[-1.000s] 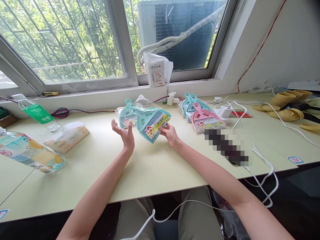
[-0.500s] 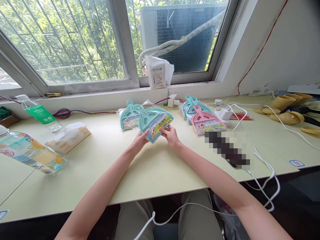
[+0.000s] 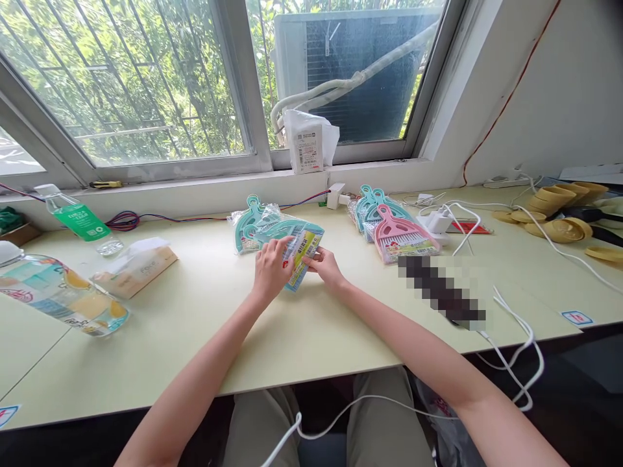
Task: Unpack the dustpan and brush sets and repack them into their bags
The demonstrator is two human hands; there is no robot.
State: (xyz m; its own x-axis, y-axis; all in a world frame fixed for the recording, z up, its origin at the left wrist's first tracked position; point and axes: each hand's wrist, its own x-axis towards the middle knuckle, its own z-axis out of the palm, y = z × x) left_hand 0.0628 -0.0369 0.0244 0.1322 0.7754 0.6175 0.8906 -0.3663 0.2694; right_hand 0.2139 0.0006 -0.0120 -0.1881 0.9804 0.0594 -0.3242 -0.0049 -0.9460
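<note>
A turquoise dustpan and brush set (image 3: 304,241) in clear wrap, with a yellow printed label, is held tilted above the table between my hands. My right hand (image 3: 328,267) pinches its lower right edge, thumb on the label side. Across the left part of the set lies my left hand (image 3: 272,267), fingers bent over its front and closed on it, covering part of the brush and pan. Just behind it, another wrapped turquoise dustpan set (image 3: 253,211) lies on the table, partly hidden.
To the right lie wrapped turquoise dustpan sets (image 3: 372,198) and a pink one (image 3: 402,232). A pixelated dark object (image 3: 440,292) and white cables (image 3: 523,324) are nearer. At left are a tissue pack (image 3: 139,269), a green-labelled bottle (image 3: 80,220) and a large bottle (image 3: 68,292). Tape rolls (image 3: 559,224) sit far right.
My left hand came from open beside the set to grip its lower left edge, then shifted up over its front. The set has turned in my right hand, which keeps hold of it.
</note>
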